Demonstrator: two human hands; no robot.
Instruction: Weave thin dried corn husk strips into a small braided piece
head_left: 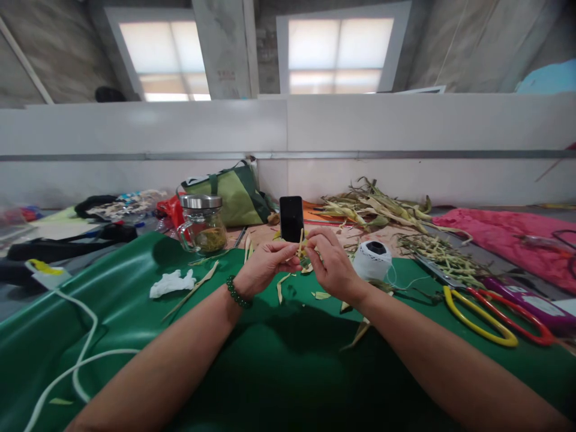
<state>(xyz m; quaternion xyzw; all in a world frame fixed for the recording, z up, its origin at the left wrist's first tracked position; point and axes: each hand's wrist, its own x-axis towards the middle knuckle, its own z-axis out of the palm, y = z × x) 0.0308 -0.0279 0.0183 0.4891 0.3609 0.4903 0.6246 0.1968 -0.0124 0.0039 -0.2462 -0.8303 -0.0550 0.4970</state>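
Note:
My left hand (268,263), with a green bead bracelet (237,292) on its wrist, pinches a thin pale strip of dried husk (301,241) that stands up between the fingertips. Just to its right, my right hand (332,264) is closed, thumb and fingers curled together. What it grips, if anything, is too small to make out. A spool of white thread (372,261) stands beside my right hand, its loose thread trailing to the right. Below the hands, husk scraps (279,289) lie on the green sheet (288,372).
A phone (291,218) stands upright behind the hands. At left are a glass jar mug (203,225), crumpled white tissue (173,283) and a white cable (92,324). At right lie scissors (481,312) with yellow and red handles; dried husks (378,207) are piled behind.

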